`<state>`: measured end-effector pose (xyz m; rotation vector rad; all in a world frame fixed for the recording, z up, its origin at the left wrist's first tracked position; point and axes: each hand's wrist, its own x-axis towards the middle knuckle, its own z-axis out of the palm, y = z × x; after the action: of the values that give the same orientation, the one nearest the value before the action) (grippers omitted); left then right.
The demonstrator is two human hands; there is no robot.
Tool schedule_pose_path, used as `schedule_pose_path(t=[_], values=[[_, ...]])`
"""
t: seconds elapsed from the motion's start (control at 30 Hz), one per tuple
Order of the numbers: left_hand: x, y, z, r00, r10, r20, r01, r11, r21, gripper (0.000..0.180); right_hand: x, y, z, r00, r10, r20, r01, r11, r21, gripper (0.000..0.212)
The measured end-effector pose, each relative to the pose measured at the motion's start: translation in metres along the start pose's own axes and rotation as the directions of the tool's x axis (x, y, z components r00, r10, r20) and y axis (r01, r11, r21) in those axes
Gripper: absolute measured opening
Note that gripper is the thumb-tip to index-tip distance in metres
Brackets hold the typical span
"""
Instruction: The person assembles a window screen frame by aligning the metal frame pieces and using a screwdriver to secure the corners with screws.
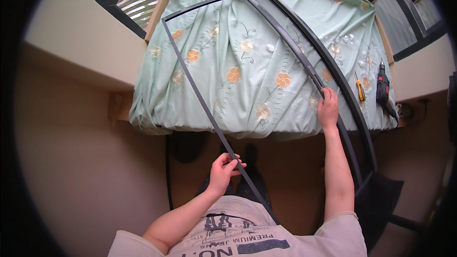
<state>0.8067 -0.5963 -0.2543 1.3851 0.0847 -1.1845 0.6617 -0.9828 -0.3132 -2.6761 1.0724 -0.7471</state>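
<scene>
My left thumb and fingers pinch the slim, dark-grey, straight-edged frame [203, 101] at lower centre.

From my left hand [222, 171], its left rail slants to the upper left of the frame's view and down to my shirt [247, 219] at bottom centre; my right hand [328, 109], right of centre, touches the right-hand rail, though I cannot tell whether those fingers clamp it. The frame looks thin and matt, its upper part over pale-green cloth with embroidered orange and cream flowers [181, 107].
</scene>
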Motion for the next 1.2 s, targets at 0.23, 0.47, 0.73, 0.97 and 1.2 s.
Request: schedule_pose_path(t=[0.23,0.47,0.73,0.97,1.2], values=[[0.011,-0.002,-0.005,0.999,-0.032,-0.002,0.032,0.999,0.041,0.016,-0.109,-0.07,-0.05,0.94,0.251,0.229,-0.329,0.84,0.431,0.02],[0.034,-0.021,-0.016,0.996,-0.09,-0.019,0.091,0.99,0.104,0.018,-0.261,-0.13,-0.063,0.558,0.256,0.79,-0.829,0.215,0.516,0.016],[0.066,-0.044,-0.029,0.988,-0.149,-0.041,0.154,0.973,0.17,0.024,-0.276,-0.15,-0.044,0.503,0.08,0.861,-0.838,0.29,0.462,0.024],[0.078,-0.055,-0.042,0.979,-0.19,-0.079,0.202,0.962,0.186,0.023,-0.287,-0.134,-0.014,0.494,0.033,0.869,-0.861,0.156,0.483,0.022],[0.084,-0.06,-0.048,0.983,-0.131,-0.125,0.155,0.966,0.208,0.027,-0.293,-0.125,-0.004,0.472,-0.052,0.88,-0.874,0.105,0.475,0.025]])
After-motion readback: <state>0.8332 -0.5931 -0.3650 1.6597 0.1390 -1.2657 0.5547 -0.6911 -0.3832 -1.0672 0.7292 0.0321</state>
